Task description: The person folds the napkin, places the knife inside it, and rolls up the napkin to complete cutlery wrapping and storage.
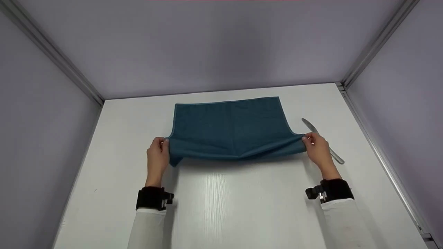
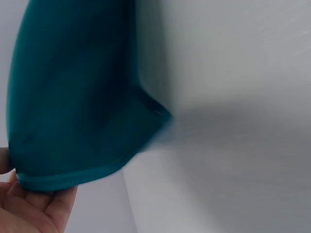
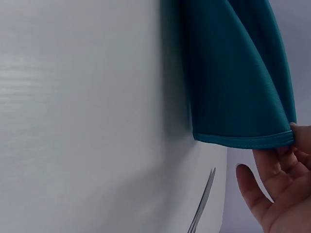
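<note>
2 hands share this one: I see the left hand (image 1: 157, 155) pinching the near-left corner of the teal cloth (image 1: 230, 126), and the right hand (image 1: 317, 149) pinching the near-right corner, fingers (image 3: 272, 170) closed on the hem in both wrist views. The cloth sits mid-table (image 1: 242, 200), its far edge flat on the surface and its near edge lifted off it, sagging a little between my 2 grips. Its long axis runs left to right, straight across from one hand to the other, so neither hand is nearer; each holds 1 end. From both hands the body of the cloth lies ahead, toward the back wall, and the free flat edge faces that way. I judge any fold would go forward. A table knife (image 1: 322, 140) lies just beside the right hand, pointing away and leftward, partly hidden behind it.
</note>
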